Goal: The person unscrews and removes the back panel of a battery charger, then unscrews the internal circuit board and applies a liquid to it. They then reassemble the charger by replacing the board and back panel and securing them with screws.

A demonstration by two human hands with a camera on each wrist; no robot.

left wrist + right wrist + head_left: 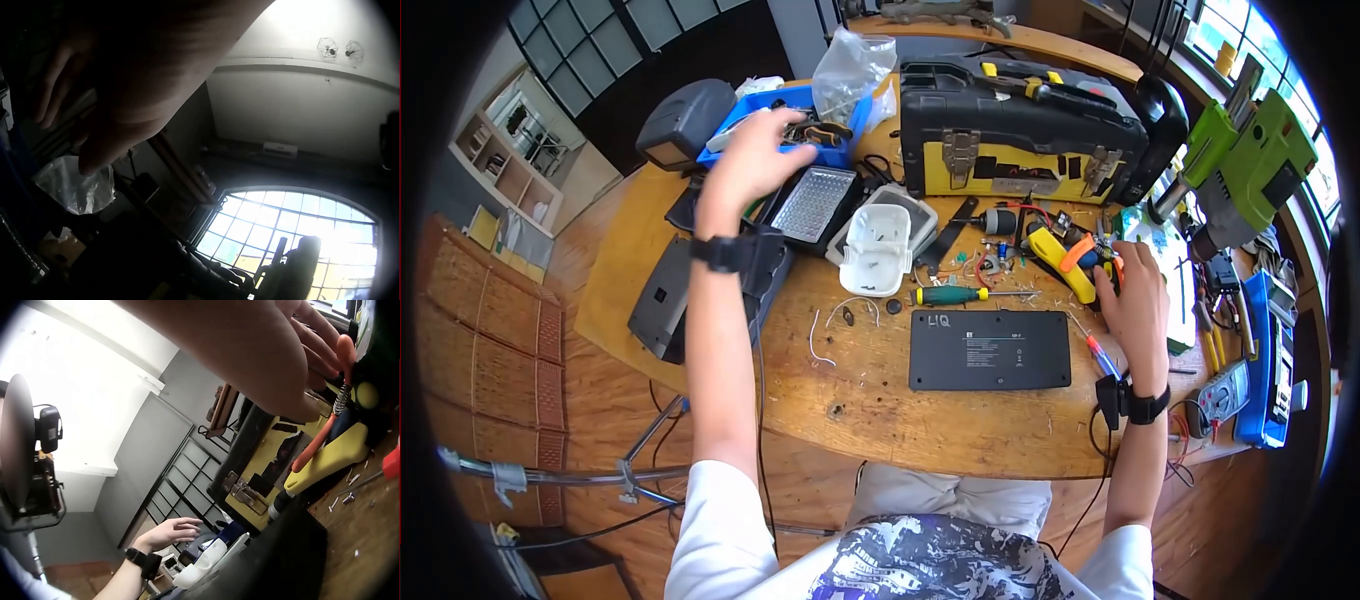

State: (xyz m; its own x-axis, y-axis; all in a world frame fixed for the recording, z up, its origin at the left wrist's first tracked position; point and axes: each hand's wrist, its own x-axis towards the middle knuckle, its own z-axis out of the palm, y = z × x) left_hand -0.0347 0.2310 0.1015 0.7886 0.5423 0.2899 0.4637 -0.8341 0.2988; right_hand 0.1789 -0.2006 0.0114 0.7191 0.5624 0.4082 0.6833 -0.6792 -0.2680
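My left hand (750, 160) is raised over the blue bin (830, 155) at the back left, fingers loosely spread and holding nothing. The bin has assorted tools and parts in it. At the right, my right hand (1138, 300) reaches down beside orange-handled pliers (322, 444) with a spring between the handles. Its fingers are relaxed, with the thumb close to the handles. A yellow-handled tool (1060, 262) lies against the pliers. Nearer me are a red-and-blue screwdriver (1100, 352) and a flat black battery pack (990, 350) lying label up.
A black-and-yellow toolbox (1020, 130) stands at the back. A green-handled screwdriver (950, 295), an open white case (876, 250) and a clear-topped black organizer (815, 203) lie mid-table. Wire scraps litter the wood. A green power tool (1250, 160) and a multimeter (1225, 392) are at right.
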